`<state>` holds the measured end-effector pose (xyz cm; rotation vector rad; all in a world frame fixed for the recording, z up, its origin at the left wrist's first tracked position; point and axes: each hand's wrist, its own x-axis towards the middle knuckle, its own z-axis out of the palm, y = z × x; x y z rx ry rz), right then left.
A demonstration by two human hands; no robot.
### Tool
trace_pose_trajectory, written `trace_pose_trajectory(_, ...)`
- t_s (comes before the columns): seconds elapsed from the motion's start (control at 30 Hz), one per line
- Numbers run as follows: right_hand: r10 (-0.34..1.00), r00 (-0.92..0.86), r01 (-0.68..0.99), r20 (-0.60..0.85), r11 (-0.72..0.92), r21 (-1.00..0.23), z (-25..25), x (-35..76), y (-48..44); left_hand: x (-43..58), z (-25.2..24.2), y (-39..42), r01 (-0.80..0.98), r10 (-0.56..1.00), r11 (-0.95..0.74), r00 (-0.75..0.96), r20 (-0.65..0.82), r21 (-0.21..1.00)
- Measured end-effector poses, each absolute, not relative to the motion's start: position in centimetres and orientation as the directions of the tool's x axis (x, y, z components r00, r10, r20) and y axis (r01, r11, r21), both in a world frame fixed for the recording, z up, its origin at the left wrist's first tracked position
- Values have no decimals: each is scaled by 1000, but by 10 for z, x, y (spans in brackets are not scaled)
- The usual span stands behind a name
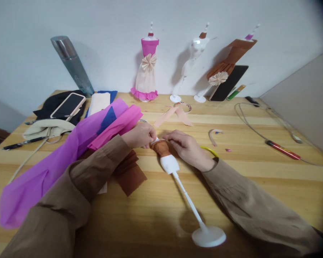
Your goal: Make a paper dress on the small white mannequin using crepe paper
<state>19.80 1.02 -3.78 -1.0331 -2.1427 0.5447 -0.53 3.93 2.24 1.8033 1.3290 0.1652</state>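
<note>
Brown fabric (162, 148) on mannequin (169, 164) — top edge in left hand (142, 135), right hand's (187, 147) grip unclear (bottle (73, 65) lettering illegible)

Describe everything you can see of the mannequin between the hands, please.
The mannequin is white, smooth and plastic-looking, with a brown wrap around its torso, bare hips, a thin rod and a round base. It slants, base nearest the person; whether it rests on the table is unclear. The left hand is at its top; the right hand is beside it, contact uncertain.

Miniature dress forms (170, 164) and bundled purple material (80, 139) on a wooden table (271, 175) suggest a craft workspace.
</note>
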Motion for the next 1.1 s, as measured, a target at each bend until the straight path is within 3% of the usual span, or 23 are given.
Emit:
trace_pose_trajectory(0.13, 781, -471, 499, 410, 619, -606, -39, 197, 7, -5, 21, 38, 739, 816, -84, 435, -380, 668)
trace_pose_trajectory(0.27, 772, -469, 508, 430, 634, -584, -42, 194, 6, -8, 12, 36, 743, 810, -404, 562, -169, 533)
trace_pose_trajectory(0.4, 760, -468, 517, 450, 649, -558, -43, 193, 4, -5, 1, 30, 749, 811, -526, 585, -28, 402)
trace_pose_trajectory(0.67, 777, -438, 538, 453, 630, -560, -47, 196, 3, 7, 6, 16, 794, 817, -531, 572, -68, 295)
trace_pose_trajectory(0.9, 776, -430, 539, 461, 630, -559, -48, 196, 2, 13, 12, 0, 883, 872, -451, 467, -147, 131)
trace_pose_trajectory(1.1, 780, -442, 552, 444, 626, -550, -46, 194, 2, 13, 14, -3, 894, 870, -437, 447, -209, 95)
